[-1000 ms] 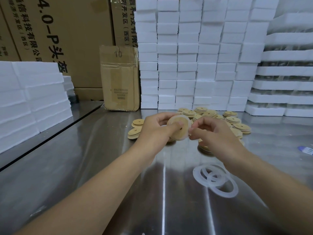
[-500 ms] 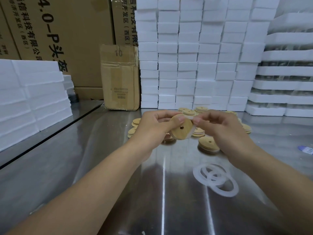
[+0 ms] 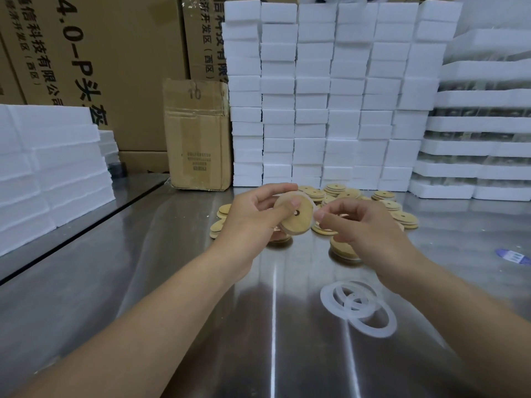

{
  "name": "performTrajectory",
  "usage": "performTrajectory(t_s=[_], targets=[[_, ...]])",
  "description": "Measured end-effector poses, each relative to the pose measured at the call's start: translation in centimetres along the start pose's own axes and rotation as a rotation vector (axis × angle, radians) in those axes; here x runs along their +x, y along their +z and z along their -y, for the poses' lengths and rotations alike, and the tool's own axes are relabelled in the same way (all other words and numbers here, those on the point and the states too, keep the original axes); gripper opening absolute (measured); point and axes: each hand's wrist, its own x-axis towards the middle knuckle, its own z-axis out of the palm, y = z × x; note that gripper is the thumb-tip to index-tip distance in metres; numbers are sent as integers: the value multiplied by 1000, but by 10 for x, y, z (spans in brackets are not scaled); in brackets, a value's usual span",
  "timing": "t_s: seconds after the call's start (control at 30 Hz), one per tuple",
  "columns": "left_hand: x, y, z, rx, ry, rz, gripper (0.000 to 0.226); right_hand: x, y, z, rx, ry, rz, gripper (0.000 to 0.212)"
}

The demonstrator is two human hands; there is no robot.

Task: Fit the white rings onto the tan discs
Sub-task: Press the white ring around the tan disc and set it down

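**Head view.** Left hand [image 3: 253,214] grasps a round tan wooden disc with a centre hole [image 3: 303,224], held above a brushed steel tabletop [image 3: 172,282]: thumb pressed on the near face, fingers curled behind the top edge. A translucent white ring [image 3: 311,200] shows along the disc's upper right rim. Right hand [image 3: 365,225], fingers curled, pinches that ring at the rim between thumb and forefinger. Three loose white rings [image 3: 325,298] lie overlapping on the table, nearer the viewer, below the right wrist. A scatter of tan discs [image 3: 344,193] lies behind the hands; one more disc [image 3: 342,251] rests partly hidden under the right hand. Background: stacked white foam blocks [image 3: 330,96], a brown cardboard carton [image 3: 198,139], white foam slabs [image 3: 48,168] at left.
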Motion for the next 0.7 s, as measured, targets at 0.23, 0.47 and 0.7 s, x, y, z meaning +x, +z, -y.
performTrajectory(t_s=[0.23, 0.47, 0.7], targets=[[0, -3, -2, 73, 55, 49, 19, 4, -2, -4, -14, -44, -67, 26], [0, -5, -4, -9, -16, 45, 15, 3, -2, -5, 14, -68, 18, 6], [2, -5, -4, -149, -104, 62, 12, 5, 4, -15, -42, -256, 101, 53]])
